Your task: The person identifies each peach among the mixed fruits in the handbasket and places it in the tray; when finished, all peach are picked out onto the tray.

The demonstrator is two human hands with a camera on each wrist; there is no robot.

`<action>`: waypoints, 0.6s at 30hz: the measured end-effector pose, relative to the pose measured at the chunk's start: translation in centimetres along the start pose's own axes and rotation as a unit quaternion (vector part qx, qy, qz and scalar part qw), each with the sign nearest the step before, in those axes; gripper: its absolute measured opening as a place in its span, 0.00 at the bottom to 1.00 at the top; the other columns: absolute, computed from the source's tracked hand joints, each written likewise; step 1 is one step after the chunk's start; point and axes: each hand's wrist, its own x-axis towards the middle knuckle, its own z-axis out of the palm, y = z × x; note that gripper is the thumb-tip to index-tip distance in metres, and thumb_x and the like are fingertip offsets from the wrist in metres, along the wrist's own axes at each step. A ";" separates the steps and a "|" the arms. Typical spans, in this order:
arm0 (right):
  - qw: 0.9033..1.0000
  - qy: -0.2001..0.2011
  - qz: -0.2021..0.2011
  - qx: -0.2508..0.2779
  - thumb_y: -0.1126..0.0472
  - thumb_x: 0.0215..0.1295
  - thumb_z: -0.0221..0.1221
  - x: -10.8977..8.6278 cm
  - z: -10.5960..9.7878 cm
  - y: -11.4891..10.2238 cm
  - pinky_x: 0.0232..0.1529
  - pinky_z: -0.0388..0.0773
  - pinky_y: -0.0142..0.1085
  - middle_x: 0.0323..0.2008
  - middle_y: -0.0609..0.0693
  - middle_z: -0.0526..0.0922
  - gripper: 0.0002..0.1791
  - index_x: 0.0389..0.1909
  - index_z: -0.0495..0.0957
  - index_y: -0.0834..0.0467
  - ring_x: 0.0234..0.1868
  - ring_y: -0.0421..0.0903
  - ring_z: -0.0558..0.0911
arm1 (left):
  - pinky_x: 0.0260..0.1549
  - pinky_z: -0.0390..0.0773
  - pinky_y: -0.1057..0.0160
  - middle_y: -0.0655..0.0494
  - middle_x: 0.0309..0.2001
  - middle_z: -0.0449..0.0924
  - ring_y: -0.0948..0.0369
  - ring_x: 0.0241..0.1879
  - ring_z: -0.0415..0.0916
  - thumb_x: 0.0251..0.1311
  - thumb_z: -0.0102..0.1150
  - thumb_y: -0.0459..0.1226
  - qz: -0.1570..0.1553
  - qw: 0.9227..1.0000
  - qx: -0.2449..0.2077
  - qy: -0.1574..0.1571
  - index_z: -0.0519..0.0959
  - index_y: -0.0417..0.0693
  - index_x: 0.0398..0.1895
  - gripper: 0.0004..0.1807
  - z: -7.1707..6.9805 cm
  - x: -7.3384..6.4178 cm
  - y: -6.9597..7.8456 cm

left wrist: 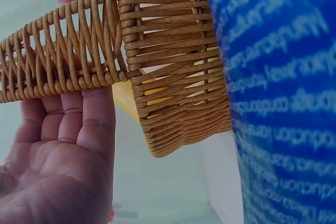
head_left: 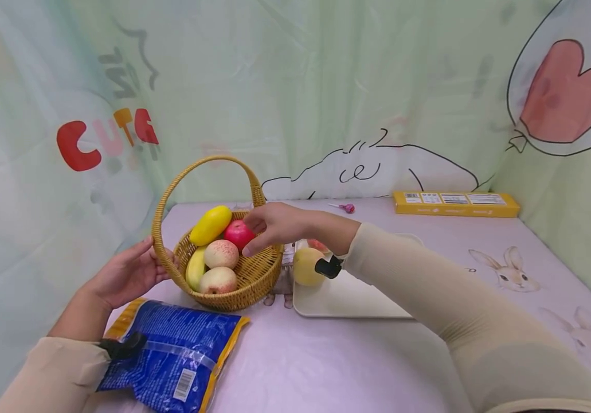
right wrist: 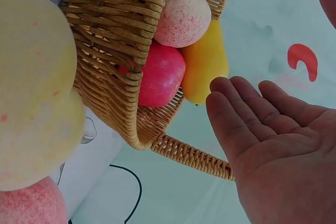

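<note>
A wicker basket (head_left: 269, 272) holds a red apple (head_left: 238, 234), a yellow papaya-shaped fruit (head_left: 211, 225), a banana-like yellow fruit (head_left: 195, 268) and two speckled peaches (head_left: 221, 254). At the basket's left side, my left hand (head_left: 132, 272) has its fingers behind the handle (left wrist: 63, 51), apparently touching it; they look mostly straight in the left wrist view. Over the right rim hovers my right hand (head_left: 280, 226), close to the apple in the head view. The right wrist view shows its palm (right wrist: 289, 145) with fingers extended and nothing held.
A blue bag (head_left: 171, 350) lies in front of the basket. To the right, a pale tray (head_left: 357, 298) bears a yellow round fruit (head_left: 306, 267) and a pinkish fruit (head_left: 318, 245), partly hidden by my arm. Farther back are a lollipop (head_left: 347, 207) and a long yellow box (head_left: 455, 204).
</note>
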 end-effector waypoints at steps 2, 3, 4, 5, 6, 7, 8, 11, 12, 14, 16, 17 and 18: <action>1.000 -0.003 -0.001 -0.001 0.44 0.62 0.71 0.4 0.0 0.0 0.68 0.75 0.42 0.68 0.55 0.78 0.44 0.73 0.68 0.61 0.68 0.50 0.78 | 0.64 0.76 0.62 0.54 0.53 0.84 0.59 0.57 0.81 0.84 0.20 0.44 0.002 1.000 -0.001 -0.001 0.73 0.49 0.58 0.26 0.0 0.0 0.0; 1.000 -0.004 -0.002 0.001 0.44 0.63 0.71 0.5 0.0 0.0 0.69 0.75 0.42 0.68 0.56 0.78 0.44 0.73 0.68 0.61 0.68 0.51 0.77 | 0.64 0.76 0.62 0.54 0.53 0.84 0.59 0.57 0.81 0.84 0.20 0.45 0.001 1.000 0.000 0.001 0.73 0.50 0.58 0.26 0.0 0.0 0.0; 1.000 -0.005 -0.003 0.000 0.44 0.63 0.71 0.7 0.0 0.0 0.69 0.74 0.43 0.69 0.57 0.77 0.44 0.73 0.67 0.62 0.69 0.51 0.77 | 0.64 0.76 0.62 0.54 0.53 0.84 0.59 0.57 0.81 0.84 0.20 0.45 0.000 1.000 0.002 0.003 0.73 0.50 0.58 0.25 0.0 0.0 0.0; 1.000 -0.005 -0.003 -0.001 0.44 0.63 0.70 0.9 0.0 0.0 0.69 0.74 0.43 0.69 0.57 0.77 0.44 0.73 0.67 0.62 0.69 0.52 0.77 | 0.63 0.77 0.62 0.54 0.53 0.84 0.59 0.57 0.81 0.84 0.20 0.45 -0.001 1.000 0.005 0.006 0.73 0.50 0.58 0.25 0.0 0.0 0.1; 1.000 -0.005 -0.003 -0.002 0.44 0.63 0.70 1.1 0.0 0.0 0.69 0.74 0.42 0.69 0.58 0.77 0.44 0.73 0.67 0.62 0.69 0.52 0.77 | 0.63 0.77 0.62 0.55 0.53 0.84 0.59 0.56 0.81 0.84 0.20 0.45 -0.003 1.000 0.007 0.010 0.73 0.51 0.58 0.25 0.1 0.0 0.2; 1.000 -0.005 -0.003 -0.002 0.44 0.63 0.70 1.2 -0.1 0.0 0.70 0.74 0.43 0.69 0.58 0.77 0.44 0.73 0.67 0.63 0.69 0.52 0.77 | 0.63 0.77 0.62 0.55 0.53 0.84 0.59 0.56 0.81 0.84 0.20 0.45 -0.005 1.000 0.008 0.012 0.73 0.50 0.58 0.25 0.1 0.0 0.2; 1.000 -0.006 -0.003 -0.003 0.43 0.62 0.70 1.4 -0.1 0.0 0.70 0.74 0.43 0.69 0.58 0.77 0.45 0.73 0.67 0.63 0.69 0.52 0.77 | 0.62 0.77 0.62 0.55 0.53 0.84 0.59 0.56 0.80 0.84 0.21 0.45 -0.007 1.000 0.011 0.016 0.73 0.51 0.57 0.24 0.1 -0.1 0.3; 1.000 -0.009 -0.001 -0.009 0.43 0.62 0.71 2.0 -0.1 0.0 0.70 0.73 0.42 0.68 0.58 0.78 0.46 0.73 0.67 0.64 0.68 0.51 0.77 | 0.63 0.77 0.62 0.55 0.53 0.84 0.59 0.56 0.80 0.84 0.20 0.45 -0.011 1.000 0.010 0.015 0.73 0.50 0.57 0.25 0.1 -0.1 0.4; 1.000 -0.010 0.000 -0.013 0.43 0.62 0.71 2.2 -0.1 -0.1 0.70 0.73 0.42 0.68 0.58 0.78 0.46 0.73 0.68 0.65 0.68 0.51 0.77 | 0.63 0.77 0.62 0.54 0.53 0.84 0.59 0.57 0.80 0.84 0.20 0.45 -0.010 1.000 0.008 0.012 0.73 0.50 0.58 0.26 0.1 -0.1 0.4; 1.000 -0.013 0.001 -0.018 0.43 0.62 0.71 2.6 -0.1 0.0 0.69 0.73 0.41 0.67 0.59 0.79 0.45 0.72 0.69 0.65 0.67 0.51 0.77 | 0.63 0.76 0.62 0.54 0.53 0.84 0.59 0.57 0.80 0.84 0.20 0.45 -0.007 1.000 0.005 0.006 0.74 0.50 0.58 0.26 0.1 -0.1 0.3; 1.000 -0.015 0.001 -0.026 0.43 0.62 0.71 3.1 0.1 0.1 0.68 0.74 0.41 0.66 0.59 0.79 0.44 0.71 0.70 0.65 0.65 0.50 0.78 | 0.64 0.76 0.62 0.53 0.54 0.84 0.58 0.57 0.80 0.84 0.19 0.45 -0.007 1.000 -0.001 0.004 0.75 0.49 0.57 0.27 0.2 0.0 0.2; 0.999 -0.016 0.002 -0.030 0.43 0.62 0.71 3.4 0.2 0.2 0.67 0.74 0.40 0.66 0.58 0.80 0.44 0.70 0.71 0.65 0.65 0.50 0.78 | 0.63 0.76 0.62 0.54 0.53 0.84 0.58 0.56 0.80 0.84 0.20 0.45 -0.009 1.000 -0.004 0.006 0.75 0.49 0.57 0.27 0.2 0.0 0.2; 0.999 -0.017 0.004 -0.035 0.43 0.61 0.71 3.7 0.3 0.3 0.66 0.75 0.39 0.64 0.58 0.81 0.43 0.70 0.71 0.65 0.63 0.49 0.78 | 0.63 0.76 0.62 0.54 0.53 0.84 0.59 0.56 0.80 0.84 0.20 0.45 -0.010 1.000 -0.006 0.007 0.75 0.49 0.57 0.26 0.2 0.0 0.1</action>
